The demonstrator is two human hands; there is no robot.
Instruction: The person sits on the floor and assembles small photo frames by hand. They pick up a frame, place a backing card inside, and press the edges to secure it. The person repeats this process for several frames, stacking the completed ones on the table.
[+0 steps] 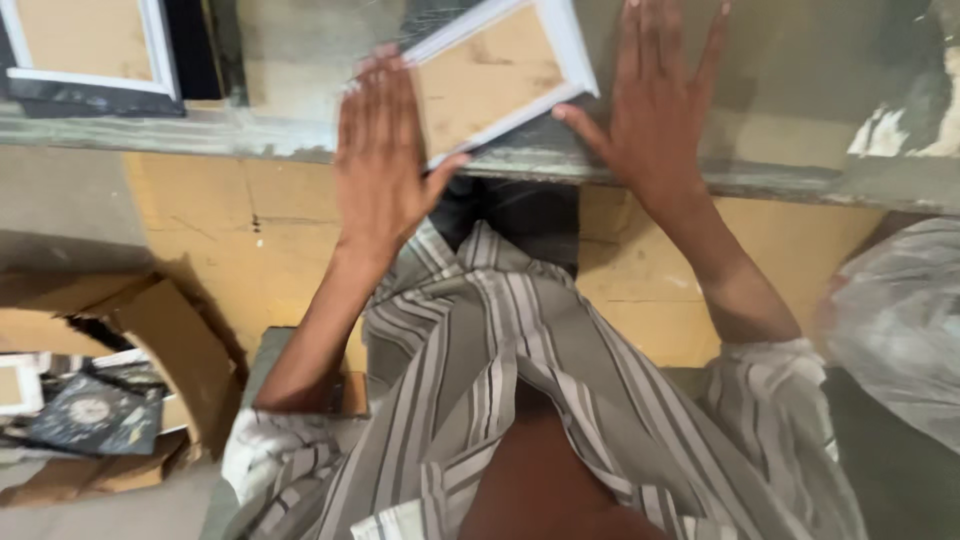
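Worn and grey-green, the workbench (pixel 250 135) runs across the top of the view, its paint chipped along the front edge, with yellow-brown floor below it. On it lies a white-bordered picture frame (pixel 500 70) with a tan cardboard backing, turned at an angle to the bench edge. The person's left hand (pixel 380 165) lies flat and open at the frame's left side, fingers stretched out, the thumb spread toward the frame's lower corner and touching it. The right hand (pixel 655 100) is also flat and open on the bench, just right of the frame, its thumb reaching the frame's lower right corner. Neither hand grips anything; they sit apart with the frame between them. A second white frame (pixel 85 45) lies at the far left of the bench. Lower left, an open cardboard box (pixel 170 340) holds dark items, and a clear plastic bag (pixel 895 320) sits at the right.
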